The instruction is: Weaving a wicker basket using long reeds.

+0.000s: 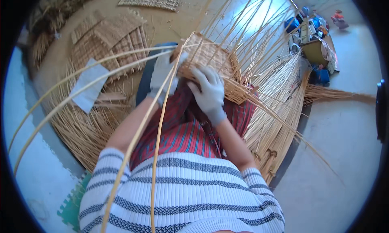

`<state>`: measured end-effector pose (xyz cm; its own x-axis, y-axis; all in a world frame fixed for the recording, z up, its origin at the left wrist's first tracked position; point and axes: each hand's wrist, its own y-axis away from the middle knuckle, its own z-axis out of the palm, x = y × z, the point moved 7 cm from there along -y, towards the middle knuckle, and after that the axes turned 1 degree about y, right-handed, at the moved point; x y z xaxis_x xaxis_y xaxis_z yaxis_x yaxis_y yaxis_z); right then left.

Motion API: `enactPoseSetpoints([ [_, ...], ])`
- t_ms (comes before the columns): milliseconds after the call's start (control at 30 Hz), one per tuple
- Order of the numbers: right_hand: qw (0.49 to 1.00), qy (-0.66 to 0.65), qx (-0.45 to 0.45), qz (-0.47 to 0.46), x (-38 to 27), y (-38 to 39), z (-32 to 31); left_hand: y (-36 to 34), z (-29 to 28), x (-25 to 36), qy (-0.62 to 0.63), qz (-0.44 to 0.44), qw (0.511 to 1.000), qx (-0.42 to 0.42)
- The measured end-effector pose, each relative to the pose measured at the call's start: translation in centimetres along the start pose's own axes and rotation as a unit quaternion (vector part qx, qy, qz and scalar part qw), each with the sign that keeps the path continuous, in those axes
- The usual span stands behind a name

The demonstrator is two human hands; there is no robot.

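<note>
Probably light and springy, the woven basket (212,52) sits above your lap (182,140), best held by its near wall, where your gloved right hand (210,93) rests, fingers slightly spread, while your left hand (164,75) blurs at its left corner, grip impossible to tell

Woven basket (213,54): warm tan, checkered weave. Gloves (211,89): off-white. Sweater (182,190): white, dark grey horizontal bands. Lap cloth (182,142): red, blue-grey stripes. Reed bundle (279,99): pale straw-yellow. Foam tile (73,204): green.
</note>
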<state>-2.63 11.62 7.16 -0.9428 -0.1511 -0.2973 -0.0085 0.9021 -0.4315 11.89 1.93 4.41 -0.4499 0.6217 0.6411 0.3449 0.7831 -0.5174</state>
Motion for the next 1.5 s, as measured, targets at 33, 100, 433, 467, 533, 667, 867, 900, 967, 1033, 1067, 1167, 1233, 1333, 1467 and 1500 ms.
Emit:
enactPoseSetpoints([
  [33,0.998,-0.054,0.011,0.037,1.2,1.9,-0.5,0.2,-0.6,1.5,0.039,0.022,0.999,0.0],
  [100,0.804,-0.457,0.019,0.379,7.1,7.3,1.3,-0.7,-0.7,4.2,0.066,0.042,0.997,-0.013],
  [433,0.939,-0.221,0.145,0.222,8.9,-9.7,-5.9,-3.9,9.3,3.7,0.164,-0.221,0.921,-0.275],
  [467,0.972,-0.084,0.14,0.169,8.0,-11.9,-6.8,-2.6,9.8,3.6,0.19,-0.276,0.892,-0.303],
  [533,0.979,-0.062,0.139,0.135,8.2,-12.9,-8.2,-2.7,9.4,3.5,0.164,-0.278,0.9,-0.294],
  [667,0.867,-0.356,-0.116,0.328,11.8,-8.0,-5.3,-3.3,9.1,4.3,0.233,-0.292,0.88,-0.293],
  [867,0.988,-0.041,0.082,0.124,10.5,-12.5,-7.4,-2.7,9.8,4.6,0.209,-0.294,0.882,-0.303],
  [900,0.982,-0.016,0.119,0.144,10.7,-12.4,-7.6,-2.7,10.1,4.5,0.23,-0.293,0.878,-0.299],
  [967,0.931,-0.21,0.126,0.271,12.6,-9.8,-6.5,-2.8,10.5,4.4,0.343,-0.294,0.85,-0.272],
  [1033,0.874,-0.355,0.217,0.25,13.0,-4.0,-7.6,-2.7,10.8,3.9,0.373,-0.325,0.821,-0.284],
  [1067,0.837,-0.419,0.267,0.231,13.1,-0.8,-8.0,-2.7,11.0,3.7,0.372,-0.336,0.812,-0.298],
  [1167,0.836,-0.38,0.243,0.313,13.1,6.8,-6.4,-4.6,10.9,4.7,0.302,-0.265,0.859,-0.317],
  [1233,0.798,-0.447,0.28,0.291,13.0,8.2,-6.1,-7.1,9.9,5.7,0.072,-0.159,0.952,-0.25],
  [1333,0.831,-0.433,0.2,0.285,12.5,6.8,-5.8,-8.0,9.7,6.2,-0.05,-0.209,0.947,-0.239],
  [1467,0.795,-0.407,0.255,0.371,14.1,9.2,-9.0,-7.9,6.6,8.3,0.103,-0.121,0.987,0.002],
  [1500,0.776,-0.405,0.313,0.369,14.5,10.8,-10.5,-7.9,6.2,10.3,0.153,0.028,0.987,0.033],
])
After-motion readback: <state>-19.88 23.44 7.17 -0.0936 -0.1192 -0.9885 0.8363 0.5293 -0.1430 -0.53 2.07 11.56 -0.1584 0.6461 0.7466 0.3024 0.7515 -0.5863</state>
